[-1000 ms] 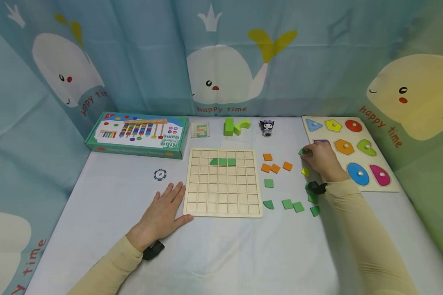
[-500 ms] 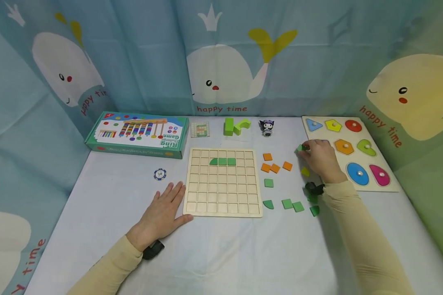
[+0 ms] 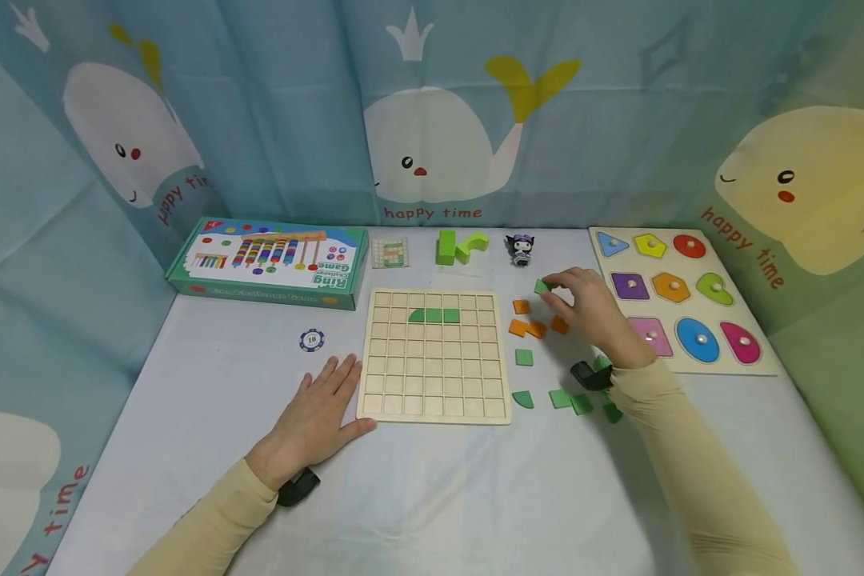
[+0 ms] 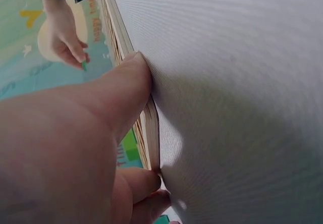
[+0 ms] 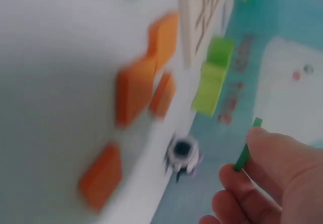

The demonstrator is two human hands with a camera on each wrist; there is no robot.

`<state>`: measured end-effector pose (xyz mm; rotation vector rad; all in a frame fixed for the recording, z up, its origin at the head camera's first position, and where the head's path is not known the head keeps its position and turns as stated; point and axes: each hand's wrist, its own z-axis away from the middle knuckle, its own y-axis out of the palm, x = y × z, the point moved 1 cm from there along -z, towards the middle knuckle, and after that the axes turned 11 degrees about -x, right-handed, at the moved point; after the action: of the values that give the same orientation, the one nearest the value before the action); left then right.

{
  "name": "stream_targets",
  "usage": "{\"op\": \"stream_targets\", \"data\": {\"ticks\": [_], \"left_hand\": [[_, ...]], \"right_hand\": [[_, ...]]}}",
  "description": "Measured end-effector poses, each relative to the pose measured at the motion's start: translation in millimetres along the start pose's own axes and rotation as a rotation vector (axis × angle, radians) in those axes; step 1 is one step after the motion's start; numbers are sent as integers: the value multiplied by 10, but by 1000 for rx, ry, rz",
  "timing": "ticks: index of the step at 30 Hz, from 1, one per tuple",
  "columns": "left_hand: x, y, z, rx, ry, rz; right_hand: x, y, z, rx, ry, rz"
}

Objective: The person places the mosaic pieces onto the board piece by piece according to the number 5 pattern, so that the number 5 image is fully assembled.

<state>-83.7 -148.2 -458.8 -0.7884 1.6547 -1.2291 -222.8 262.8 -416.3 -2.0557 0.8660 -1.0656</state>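
My right hand (image 3: pixel 586 308) pinches a small green tile (image 3: pixel 542 286) between thumb and fingertips, above the orange tiles (image 3: pixel 522 306) right of the wooden grid board (image 3: pixel 435 410). In the right wrist view the tile (image 5: pixel 244 156) appears edge-on. My left hand (image 3: pixel 317 416) lies with its fingers spread, thumb and fingertips at the board's left edge and corner. In the left wrist view the thumb (image 4: pixel 128 82) touches the board's side (image 4: pixel 150 128). One rounded green piece (image 3: pixel 417 316) and two green squares (image 3: pixel 442 316) sit in a row in the board's second row of cells.
Green pieces (image 3: pixel 560 398) lie right of the board. Farther right is a knobbed shape puzzle (image 3: pixel 749 366). Along the back stand a game box (image 3: pixel 266 260), a pattern card (image 3: pixel 390 254), green blocks (image 3: pixel 446 248) and a small figurine (image 3: pixel 521 250). A poker chip (image 3: pixel 313 341) lies left.
My right hand has moved left from the shape puzzle toward the board, carrying the green tile. The puzzle's purple and pink pieces are now uncovered. My left hand has stayed in place.
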Motion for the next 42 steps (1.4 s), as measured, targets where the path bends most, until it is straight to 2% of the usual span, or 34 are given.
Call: {"op": "stream_targets", "data": {"ticks": [6, 15, 24, 33, 38, 42], "left_hand": [[9, 18, -1, 3, 0, -6], [9, 2, 0, 7, -7, -6], [14, -7, 4, -3, 2, -5], [16, -13, 4, -4, -2, -2], [21, -9, 4, -13, 2, 4], [22, -10, 2, -12, 6, 0]], "right_hand": [[231, 209, 14, 7, -95, -49], [538, 424, -26, 77, -229, -73], [615, 527, -113, 177, -191, -29], [639, 662, -226, 263, -154, -32], [657, 713, -244, 277, -128, -7], [677, 725, -243, 266, -160, 9]]}}
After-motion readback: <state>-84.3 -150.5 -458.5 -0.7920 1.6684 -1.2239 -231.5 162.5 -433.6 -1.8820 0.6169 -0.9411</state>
